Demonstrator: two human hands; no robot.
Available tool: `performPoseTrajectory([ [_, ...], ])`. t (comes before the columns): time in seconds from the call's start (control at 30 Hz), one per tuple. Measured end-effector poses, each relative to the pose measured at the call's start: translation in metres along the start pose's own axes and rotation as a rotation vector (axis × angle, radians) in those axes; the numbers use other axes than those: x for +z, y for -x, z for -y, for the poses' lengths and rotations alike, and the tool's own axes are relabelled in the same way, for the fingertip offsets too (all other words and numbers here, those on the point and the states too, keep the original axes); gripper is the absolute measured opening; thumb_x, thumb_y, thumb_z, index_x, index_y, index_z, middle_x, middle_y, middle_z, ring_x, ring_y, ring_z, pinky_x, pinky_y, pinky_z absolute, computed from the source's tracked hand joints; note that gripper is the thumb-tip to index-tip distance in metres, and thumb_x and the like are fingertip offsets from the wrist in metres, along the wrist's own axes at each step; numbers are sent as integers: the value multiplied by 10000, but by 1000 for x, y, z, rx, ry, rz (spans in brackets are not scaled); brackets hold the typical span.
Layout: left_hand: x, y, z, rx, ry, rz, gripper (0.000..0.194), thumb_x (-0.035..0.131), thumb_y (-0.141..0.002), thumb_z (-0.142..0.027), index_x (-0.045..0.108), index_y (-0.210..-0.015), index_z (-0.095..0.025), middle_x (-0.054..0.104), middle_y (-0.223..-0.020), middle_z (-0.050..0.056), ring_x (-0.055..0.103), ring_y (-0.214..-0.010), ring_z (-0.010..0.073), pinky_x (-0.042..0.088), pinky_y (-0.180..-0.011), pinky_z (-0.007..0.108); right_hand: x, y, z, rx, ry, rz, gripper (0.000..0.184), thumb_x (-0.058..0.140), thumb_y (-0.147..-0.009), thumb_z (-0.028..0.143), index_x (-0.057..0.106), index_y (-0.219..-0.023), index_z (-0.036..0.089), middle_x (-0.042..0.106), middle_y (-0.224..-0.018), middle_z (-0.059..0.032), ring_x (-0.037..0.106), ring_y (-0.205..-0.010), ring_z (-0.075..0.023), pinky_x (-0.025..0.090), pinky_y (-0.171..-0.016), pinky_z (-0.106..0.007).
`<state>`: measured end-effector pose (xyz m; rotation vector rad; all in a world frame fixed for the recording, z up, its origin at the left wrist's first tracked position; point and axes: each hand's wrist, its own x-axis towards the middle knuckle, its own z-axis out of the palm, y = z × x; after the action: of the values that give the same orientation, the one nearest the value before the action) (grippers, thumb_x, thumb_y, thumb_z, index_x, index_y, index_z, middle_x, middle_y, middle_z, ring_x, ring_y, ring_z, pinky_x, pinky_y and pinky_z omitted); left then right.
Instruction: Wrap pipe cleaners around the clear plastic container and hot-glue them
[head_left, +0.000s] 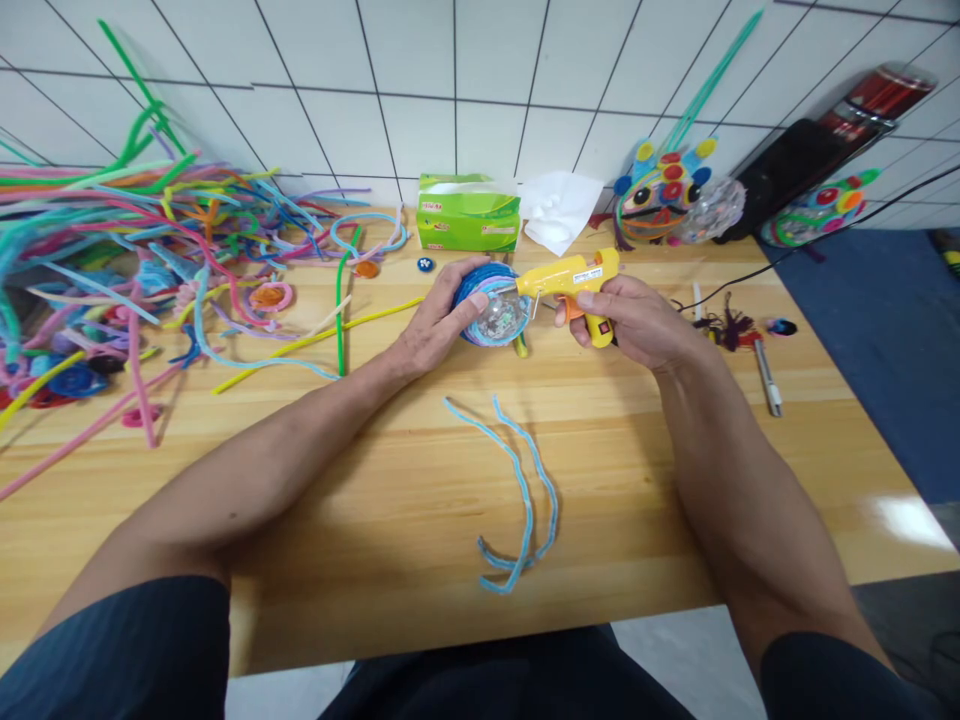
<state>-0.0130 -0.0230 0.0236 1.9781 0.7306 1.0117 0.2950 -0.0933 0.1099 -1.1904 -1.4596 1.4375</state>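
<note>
My left hand (442, 315) is closed around a clear plastic ball (501, 318) wrapped with blue and purple pipe cleaners. In my right hand (630, 315) is a yellow glue gun (562, 275), gripped by its handle with the fingers by the orange trigger. Its nozzle points left at the ball's upper side; whether the tip touches cannot be told. Two bent light-blue pipe cleaners (525, 490) lie on the table nearer to me. A small yellow-green piece (520, 345) shows just beneath the ball.
Piled pipe cleaners (150, 250) cover the table's left. A green tissue pack (469, 215) and white tissue (561, 210) stand at the wall. Decorated balls (656, 195) and a dark red bottle (832, 130) are at back right. A cutter knife (767, 378) and black cord (817, 237) lie right.
</note>
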Motion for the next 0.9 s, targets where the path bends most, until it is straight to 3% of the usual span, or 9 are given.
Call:
performPoseTrajectory([
  [0.5, 0, 1, -3, -8, -14, 1, 867, 548, -1158, -897, 546, -1746, -260, 616, -1818, 147, 579, -1721, 378, 429, -1518, 532, 0, -1, -2, -5, -26, -7, 634, 1071, -782, 784, 791, -879, 224, 792, -821, -36, 605, -600, -122, 493, -557, -298],
  [0.9, 0, 0, 0, 2, -27, -1, 839, 543, -1166, -886, 556, -1747, -280, 619, -1822, 145, 586, -1714, 382, 434, -1515, 562, -1, 0, -3, -11, -6, 17, 631, 1026, -855, 789, 785, -905, 208, 794, -858, -44, 617, -615, -122, 484, -570, -306],
])
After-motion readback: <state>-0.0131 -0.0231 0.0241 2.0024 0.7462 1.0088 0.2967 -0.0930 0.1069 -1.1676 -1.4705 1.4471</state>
